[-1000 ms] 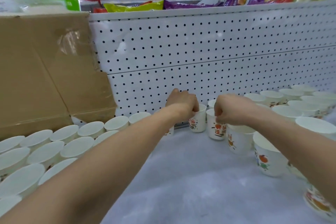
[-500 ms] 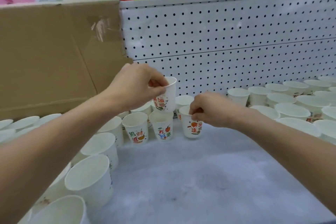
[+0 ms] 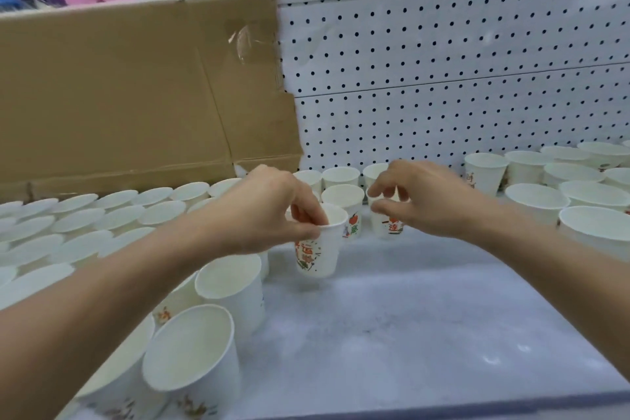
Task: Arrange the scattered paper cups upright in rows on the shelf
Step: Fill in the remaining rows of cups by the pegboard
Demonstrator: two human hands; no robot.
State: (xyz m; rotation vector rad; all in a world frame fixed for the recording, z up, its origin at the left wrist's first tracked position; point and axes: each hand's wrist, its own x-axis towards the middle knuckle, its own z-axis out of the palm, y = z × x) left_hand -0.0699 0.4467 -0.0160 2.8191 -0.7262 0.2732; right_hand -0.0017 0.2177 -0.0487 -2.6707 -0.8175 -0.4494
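Note:
White paper cups with red and green print stand on the white shelf (image 3: pixel 392 324). My left hand (image 3: pixel 272 211) pinches the rim of one printed cup (image 3: pixel 318 252), which is upright, slightly tilted, just at the shelf surface in the middle. My right hand (image 3: pixel 422 198) has its thumb and fingertips on the rim of another printed cup (image 3: pixel 390 227), which stands on the shelf to the right. Behind them, a few upright cups (image 3: pixel 341 177) stand by the back wall. Neat rows of upright cups (image 3: pixel 78 225) fill the left side.
Two large near cups (image 3: pixel 191 351) stand under my left forearm. More upright cups (image 3: pixel 535 198) crowd the right. A cardboard box (image 3: pixel 136 95) leans at the back left against the pegboard wall (image 3: pixel 443 78). The shelf's front edge (image 3: pixel 443 409) runs along the bottom.
My left hand has brought its cup down and forward, from in front of the pegboard to the shelf surface. My right hand stays on its standing cup, fingers looser.

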